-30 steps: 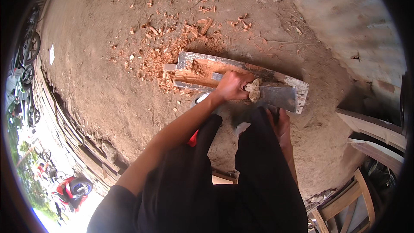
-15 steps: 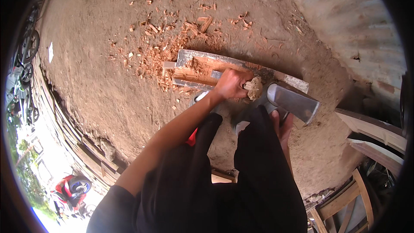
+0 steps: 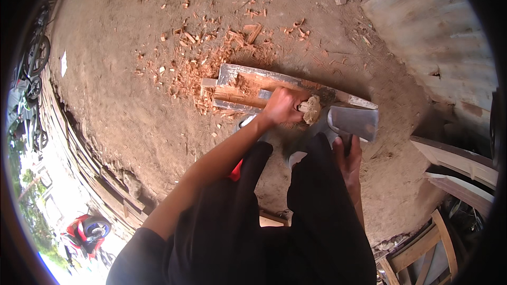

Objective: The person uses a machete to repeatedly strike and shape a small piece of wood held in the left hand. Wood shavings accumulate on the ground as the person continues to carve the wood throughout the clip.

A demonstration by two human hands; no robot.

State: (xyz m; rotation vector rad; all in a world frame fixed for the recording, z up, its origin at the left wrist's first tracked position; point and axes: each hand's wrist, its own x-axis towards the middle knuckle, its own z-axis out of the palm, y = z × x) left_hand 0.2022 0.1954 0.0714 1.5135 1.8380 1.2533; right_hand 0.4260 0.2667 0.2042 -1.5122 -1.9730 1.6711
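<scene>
My left hand [image 3: 285, 106] is closed around a chisel [image 3: 310, 110] whose wooden handle end is frayed and mushroomed. Its flat grey blade shows on the other side of the fist, low over a hollowed, trough-like wooden piece [image 3: 296, 79] with worn grey paint on its edges. By my right knee, my right hand [image 3: 348, 161] grips the dark handle of a hatchet [image 3: 355, 122]. The hatchet's broad grey metal head sits to the right of the chisel's end, apart from it, and covers part of the wooden piece's right end.
Reddish wood chips [image 3: 195, 66] litter the dirt floor beyond and left of the workpiece. A corrugated metal sheet [image 3: 433, 37] stands at the right, with boards [image 3: 454, 161] and a wooden frame [image 3: 422, 245] nearer. Planks [image 3: 95, 163] and a red motorbike [image 3: 84, 232] are at the left.
The hatchet has shifted a little left and its head has turned, so its broad face shows more. My left hand and the chisel hold nearly the same place.
</scene>
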